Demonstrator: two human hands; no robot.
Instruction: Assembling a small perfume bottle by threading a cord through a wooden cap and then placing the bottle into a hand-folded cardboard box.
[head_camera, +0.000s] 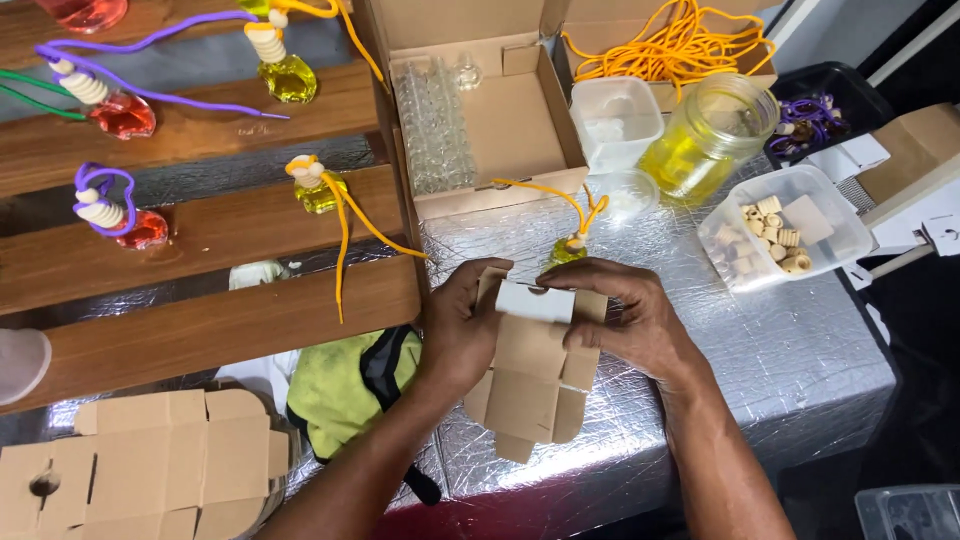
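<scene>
Your left hand (462, 330) and your right hand (630, 322) both clasp a small kraft cardboard box blank (530, 375), half folded, held over the near edge of a table wrapped in crinkled silver foil (800, 350); your left fingers curl round its left flap, your right fingers press over the top right, where a white panel shows. The board is matte brown, flat-creased, with loose tabs hanging below your palms. Just behind the blank, touching or nearly touching its top edge, stands a small glass bottle of yellow liquid (566, 250) with a pale ribbed wooden cap and a looped orange cord (560, 195). Farther back sits an open cardboard carton (520, 110) holding rows of clear empty glass bottles (432, 125). To its right are a frosted plastic tub (615, 120), a round glass jar of yellow liquid (705, 135), and a plastic tub of ribbed wooden caps (785, 230); a tangle of orange cords (670, 45) lies in a carton behind. On the dark wooden slats (200, 230) at your left rest finished bottles, red ones with purple cords (125, 115) and yellow ones with orange cords (320, 190). Flat unfolded box blanks (150, 465) are stacked at lower left, beside a yellow-green cloth bag (340, 390) with black straps.
</scene>
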